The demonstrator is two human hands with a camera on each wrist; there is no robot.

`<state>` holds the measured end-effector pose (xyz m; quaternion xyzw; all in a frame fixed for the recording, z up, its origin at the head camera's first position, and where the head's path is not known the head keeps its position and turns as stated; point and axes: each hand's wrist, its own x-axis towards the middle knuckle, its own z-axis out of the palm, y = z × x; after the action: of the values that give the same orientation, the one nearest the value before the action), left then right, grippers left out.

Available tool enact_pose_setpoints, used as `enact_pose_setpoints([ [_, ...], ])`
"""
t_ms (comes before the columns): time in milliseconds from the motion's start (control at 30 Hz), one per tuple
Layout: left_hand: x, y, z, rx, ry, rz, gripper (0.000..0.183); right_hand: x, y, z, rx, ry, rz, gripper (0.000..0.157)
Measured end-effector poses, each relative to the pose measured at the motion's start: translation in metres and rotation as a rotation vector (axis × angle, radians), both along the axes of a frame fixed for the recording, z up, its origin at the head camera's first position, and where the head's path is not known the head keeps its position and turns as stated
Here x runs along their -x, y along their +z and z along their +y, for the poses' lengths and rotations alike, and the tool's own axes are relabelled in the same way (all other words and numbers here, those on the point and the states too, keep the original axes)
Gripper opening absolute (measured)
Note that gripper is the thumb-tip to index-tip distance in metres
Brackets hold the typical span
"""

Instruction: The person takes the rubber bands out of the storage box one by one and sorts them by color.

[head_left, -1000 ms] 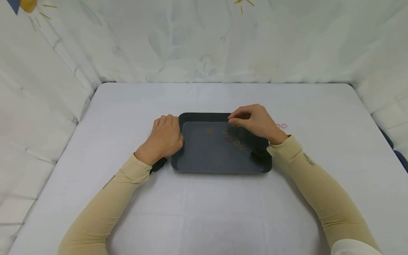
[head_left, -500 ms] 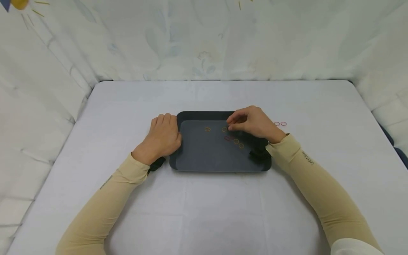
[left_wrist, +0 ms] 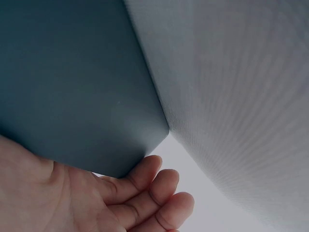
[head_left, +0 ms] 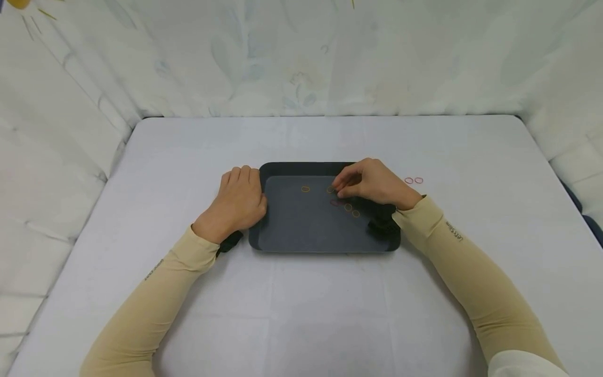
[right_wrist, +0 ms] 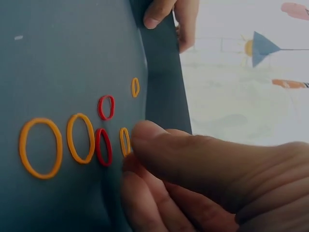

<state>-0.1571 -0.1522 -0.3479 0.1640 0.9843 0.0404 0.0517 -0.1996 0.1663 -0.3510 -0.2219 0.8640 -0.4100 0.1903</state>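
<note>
A dark grey rectangular tray [head_left: 301,230] lies on the table. My left hand [head_left: 237,201] grips its left edge, with the thumb over the rim and the fingers outside, as the right wrist view shows. Over the tray's far right part, my right hand [head_left: 369,180] has its thumb and fingertips right at a yellow rubber band [right_wrist: 125,141], with a small gap between the tips. Other yellow rubber bands [right_wrist: 41,147] and two red rubber bands [right_wrist: 106,107] lie on the tray floor. Another yellow band [head_left: 305,189] is nearer the tray's far left.
Two red rubber bands [head_left: 413,180] lie on the white tablecloth [head_left: 325,314] to the right of the tray. Patterned white curtains [head_left: 301,63] stand along the table's back and sides. Dark wrist gear [head_left: 231,242] shows under the left wrist.
My right hand has moved slightly left and nearer, from the far rim to the yellow band there, and its fingertips have parted. The left hand keeps its grip on the tray.
</note>
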Motion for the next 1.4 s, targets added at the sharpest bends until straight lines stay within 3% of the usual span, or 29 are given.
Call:
enact_pose_setpoints([
  [200,-0.0007,-0.0008,-0.0003,0.002,0.001,-0.005,0.031,0.0,0.0008,-0.0002,-0.068,0.031,-0.042,0.022],
  [500,-0.0016,-0.0014,-0.0003,0.006,0.001,-0.011,0.033,-0.0036,0.0011,-0.003,-0.108,0.045,0.014,0.025],
  [700,-0.002,-0.0017,-0.0004,0.0,0.0,-0.006,0.031,-0.005,0.0008,-0.0039,-0.102,0.044,-0.004,0.018],
  [1400,0.0031,-0.0075,0.0001,-0.007,-0.006,-0.003,0.031,-0.0024,-0.0029,-0.0019,-0.056,0.098,0.07,0.012],
])
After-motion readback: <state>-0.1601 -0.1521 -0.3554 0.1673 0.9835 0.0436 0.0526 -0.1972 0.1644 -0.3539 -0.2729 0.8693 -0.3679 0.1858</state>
